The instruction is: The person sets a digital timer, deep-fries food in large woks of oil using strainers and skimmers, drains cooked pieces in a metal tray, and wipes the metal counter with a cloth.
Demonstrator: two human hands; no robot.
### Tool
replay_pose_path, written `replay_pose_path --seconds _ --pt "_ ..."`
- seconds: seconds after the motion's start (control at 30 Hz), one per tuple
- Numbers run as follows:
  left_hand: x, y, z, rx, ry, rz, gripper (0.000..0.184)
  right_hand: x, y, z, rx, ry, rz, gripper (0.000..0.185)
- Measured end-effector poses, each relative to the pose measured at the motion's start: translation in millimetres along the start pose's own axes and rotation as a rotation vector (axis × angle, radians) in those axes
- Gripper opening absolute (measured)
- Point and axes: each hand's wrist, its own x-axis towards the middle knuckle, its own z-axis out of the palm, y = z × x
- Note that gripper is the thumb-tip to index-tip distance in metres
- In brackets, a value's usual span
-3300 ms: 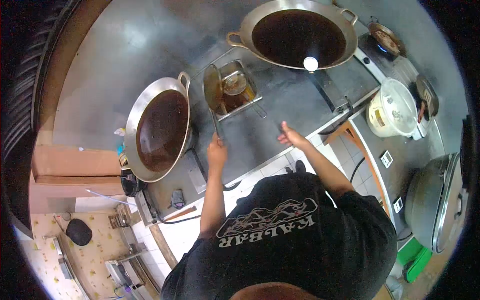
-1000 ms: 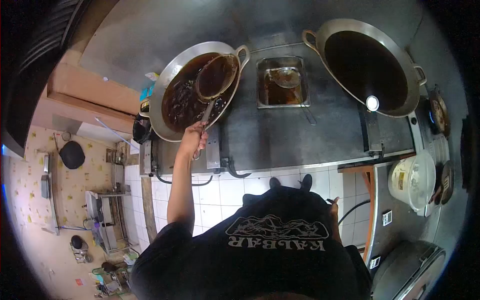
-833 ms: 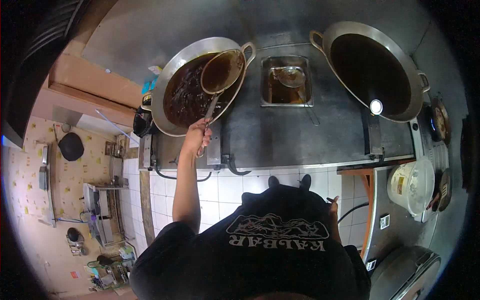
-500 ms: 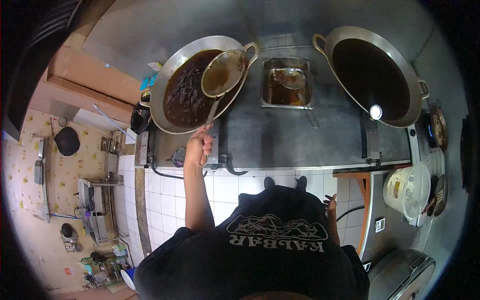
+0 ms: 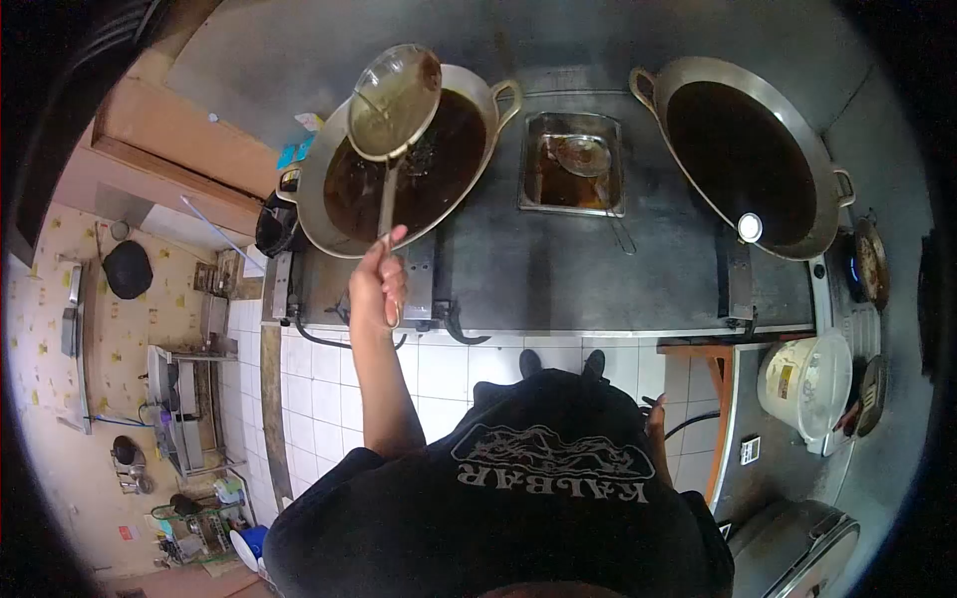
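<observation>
The left hand [image 5: 378, 284] is clamped on the strainer [image 5: 391, 110], held at 11 o'clock above the wok [image 5: 313, 204]; it looks nearly drained, dark liquid [image 5: 439, 189] left below. The right hand [image 5: 655, 416], at 4 o'clock, hangs fingers apart.

Strainer [image 5: 394, 108] now farther across wok [image 5: 313, 204]

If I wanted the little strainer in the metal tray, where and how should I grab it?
Probably by the outer end of its wire handle, coming from the near side: that end pokes out past the near rim of the metal tray, while the head of the little strainer lies inside.
</observation>
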Motion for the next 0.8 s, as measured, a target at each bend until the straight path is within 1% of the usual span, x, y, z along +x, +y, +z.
replay_pose_path --seconds 0.03,0.1,0.17,0.2,0.27,0.33,0.43,0.47,0.5,0.53,0.57,0.6,0.63,0.67,0.7,0.73,0.77,0.8 --pt "3.8 -3.4 -2.1 -0.044 0.01 -0.111 0.028 -1.2 -1.3 1.9 0.0 0.001 0.001 0.09" --pt "8.4 -3.8 -8.8 -0.031 0.004 -0.113 0.025 -6.6 -6.8 10.7 0.095 0.063 0.033 0.089" --pt "10.9 -0.9 -6.0 0.192 0.083 -0.05 0.023 -20.1 -21.3 15.0 0.076 0.055 0.024 0.09" --pt "9.5 3.0 -3.0 0.194 0.076 -0.049 0.023 -21.1 -24.2 16.0 0.062 0.077 0.036 0.09" --pt "1.4 11.3 3.0 0.155 0.06 0.093 0.023 -25.4 -27.2 17.9 0.049 0.1 0.049 0.089" --pt "-0.2 13.9 5.7 0.123 0.075 0.101 0.023 -19.2 -22.3 8.3 -0.053 0.012 0.025 0.088" --pt "7.4 10.3 1.8 0.093 0.086 0.079 0.019 -18.2 -25.1 10.1 -0.05 0.028 0.08 0.088" --pt "10.3 12.3 -0.8 0.126 0.113 0.018 0.018 -24.4 -28.2 17.2 0.021 0.115 0.062 0.087" --pt "12.7 15.4 -4.2 0.159 0.142 -0.046 0.018 -24.1 -29.1 20.7 0.023 0.117 0.068 0.087" --pt "14.5 23.5 -10.7 0.126 0.13 -0.076 0.018 -24.2 -26.4 22.0 0.019 0.106 0.057 0.086" --pt "21.7 24.1 -21.6 0.071 0.053 -0.066 0.019 -22.4 -26.9 22.4 0.013 0.094 0.043 0.085" --pt "17.5 23.4 -15.0 0.118 0.068 -0.018 0.019 -27.7 -36.7 27.1 -0.01 0.076 0.034 0.08" --pt "13.8 25.5 -4.8 0.167 0.077 0.035 0.019 -26.9 -53.2 33.2 -0.006 0.076 0.028 0.08" --pt "13.1 29.4 0.6 0.17 0.071 0.038 0.019 -24.7 -67.6 40.6 -0.172 0.024 -0.136 0.069" --pt "10.3 31.6 3.5 0.137 0.029 0.087 0.019 -23.2 -79.4 48.3 -0.342 -0.029 -0.293 0.06" --pt "8.2 31.4 4.5 0.103 -0.012 0.135 0.019 -18.5 -95.2 61.4 -0.357 -0.084 -0.433 0.049" --pt "8.5 28.6 3.6 0.105 -0.013 0.132 0.019 -12.6 -116.2 79.9 -0.37 -0.139 -0.574 0.039" --pt "10.6 24.1 1.1 0.082 0.043 0.115 0.019 -20.6 -147.0 101.9 -0.427 -0.188 -0.685 0.032"
